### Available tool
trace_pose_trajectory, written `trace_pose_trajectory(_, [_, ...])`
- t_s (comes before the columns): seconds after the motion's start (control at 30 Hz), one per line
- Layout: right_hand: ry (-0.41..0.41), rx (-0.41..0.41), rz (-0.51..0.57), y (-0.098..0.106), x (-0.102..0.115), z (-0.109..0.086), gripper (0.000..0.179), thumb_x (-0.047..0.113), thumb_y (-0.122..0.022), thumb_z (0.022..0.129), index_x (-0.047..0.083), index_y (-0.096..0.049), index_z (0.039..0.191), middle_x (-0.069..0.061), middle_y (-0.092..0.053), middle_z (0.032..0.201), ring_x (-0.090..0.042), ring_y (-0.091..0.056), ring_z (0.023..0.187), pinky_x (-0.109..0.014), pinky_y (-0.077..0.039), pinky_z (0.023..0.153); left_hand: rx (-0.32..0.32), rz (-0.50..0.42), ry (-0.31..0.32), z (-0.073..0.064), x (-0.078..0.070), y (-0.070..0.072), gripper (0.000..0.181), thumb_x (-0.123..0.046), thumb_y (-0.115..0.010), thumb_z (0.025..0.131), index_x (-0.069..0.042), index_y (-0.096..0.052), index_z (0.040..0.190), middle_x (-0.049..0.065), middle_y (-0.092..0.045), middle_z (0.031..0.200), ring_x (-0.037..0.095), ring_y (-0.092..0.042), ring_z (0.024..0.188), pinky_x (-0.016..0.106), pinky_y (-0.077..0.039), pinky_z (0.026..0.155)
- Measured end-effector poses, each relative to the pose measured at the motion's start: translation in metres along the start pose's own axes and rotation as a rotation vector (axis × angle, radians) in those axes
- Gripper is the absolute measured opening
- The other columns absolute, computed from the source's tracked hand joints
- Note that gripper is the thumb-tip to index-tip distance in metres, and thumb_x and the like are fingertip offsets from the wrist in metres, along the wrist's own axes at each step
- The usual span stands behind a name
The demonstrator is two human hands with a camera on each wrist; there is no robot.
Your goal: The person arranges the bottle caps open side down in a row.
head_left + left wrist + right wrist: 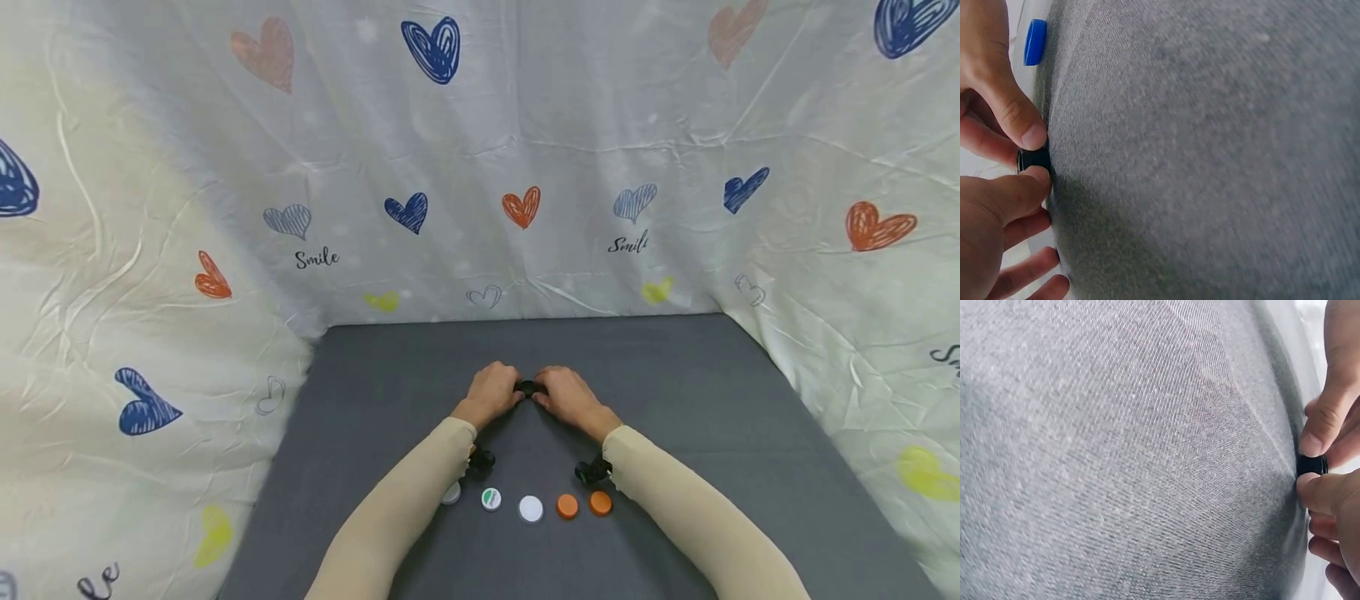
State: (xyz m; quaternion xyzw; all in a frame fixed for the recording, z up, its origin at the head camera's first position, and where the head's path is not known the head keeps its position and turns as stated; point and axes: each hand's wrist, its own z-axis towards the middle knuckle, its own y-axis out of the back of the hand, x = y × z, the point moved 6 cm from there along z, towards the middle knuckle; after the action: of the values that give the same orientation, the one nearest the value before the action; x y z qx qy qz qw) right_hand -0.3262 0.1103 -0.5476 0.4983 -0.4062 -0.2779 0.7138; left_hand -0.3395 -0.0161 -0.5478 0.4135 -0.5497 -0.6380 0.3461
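A small round black cap (530, 388) sits low over the grey cloth, between both hands. My left hand (491, 392) pinches its left side between thumb and fingers. From the right, my right hand (573, 396) pinches the opposite side the same way. Close up in the left wrist view, the dark side of the cap (1036, 159) shows between the two thumbs. The right wrist view has the cap (1312, 464) at its right edge, partly covered by the fingertips.
Nearer me lies a row of caps: a greyish one (452, 493) partly behind the left sleeve, a white-and-green one (491, 499), a white one (531, 509) and two orange ones (567, 506). A blue cap (1035, 42) stands beyond the right hand. Heart-printed curtains (465, 250) surround the grey table (390, 367).
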Motion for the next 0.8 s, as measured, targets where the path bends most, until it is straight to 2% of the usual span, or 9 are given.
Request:
trace_pose_trajectory(0.2, [0.034, -0.014, 0.017, 0.005, 0.006, -0.003, 0.025, 0.02, -0.075, 0.092, 0.004, -0.075, 0.111, -0.012, -0.071, 0.119, -0.031, -0.067, 0.111, -0.047, -0.054, 0.094, -0.03, -0.036, -0.047, -0.007, 0.005, 0.002, 0.012, -0.034, -0.074, 0.092, -0.023, -0.079, 0.093, -0.002, -0.074, 0.088, 0.016, -0.069, 0.076, 0.036, -0.056, 0.065])
trace_pose_trajectory(0.5, [0.071, -0.087, 0.025, 0.021, 0.016, -0.006, 0.03, 0.025, -0.074, 0.093, 0.005, -0.074, 0.116, -0.011, -0.071, 0.12, -0.03, -0.066, 0.114, -0.048, -0.052, 0.098, -0.121, -0.047, -0.089, -0.019, 0.007, 0.025, 0.025, -0.036, -0.075, 0.091, -0.025, -0.078, 0.113, -0.005, -0.076, 0.105, 0.018, -0.071, 0.096, 0.039, -0.058, 0.08])
trace_pose_trajectory(0.8, [0.12, -0.16, 0.067, 0.036, 0.033, -0.014, 0.031, 0.028, -0.075, 0.092, 0.008, -0.075, 0.116, -0.008, -0.071, 0.121, -0.027, -0.067, 0.114, -0.047, -0.054, 0.095, -0.199, -0.122, -0.135, -0.041, 0.008, 0.048, 0.026, -0.032, -0.077, 0.089, -0.023, -0.077, 0.114, -0.007, -0.076, 0.109, 0.016, -0.069, 0.102, 0.039, -0.056, 0.087])
